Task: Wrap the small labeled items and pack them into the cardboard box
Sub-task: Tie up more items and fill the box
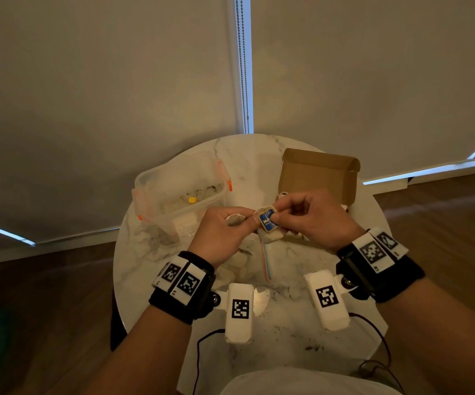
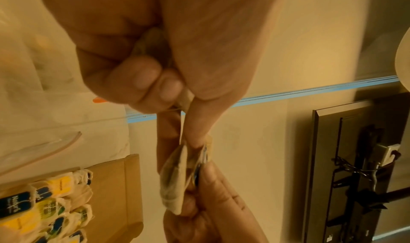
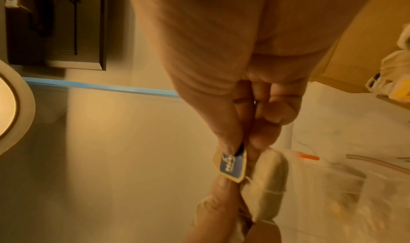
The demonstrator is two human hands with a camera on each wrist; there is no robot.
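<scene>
Both hands meet over the middle of the round marble table (image 1: 293,315). Between them is a tea bag (image 1: 270,233) with a blue label (image 1: 267,221). My right hand (image 1: 307,215) pinches the blue label (image 3: 233,166) between thumb and forefinger. My left hand (image 1: 224,232) pinches the tea bag (image 2: 175,182) from the other side and keeps another pale bag (image 2: 150,45) tucked in its curled fingers. The open cardboard box (image 1: 316,178) stands just behind my right hand. Several wrapped bags with yellow and blue labels (image 2: 40,204) lie packed in the box (image 2: 115,185).
A clear plastic tub (image 1: 182,186) with orange clips sits at the back left of the table. A zip bag (image 1: 266,260) with a coloured seal and loose tea bags (image 1: 239,260) lie under my hands. Cables (image 1: 373,332) trail over the near edge. Dark specks dot the tabletop.
</scene>
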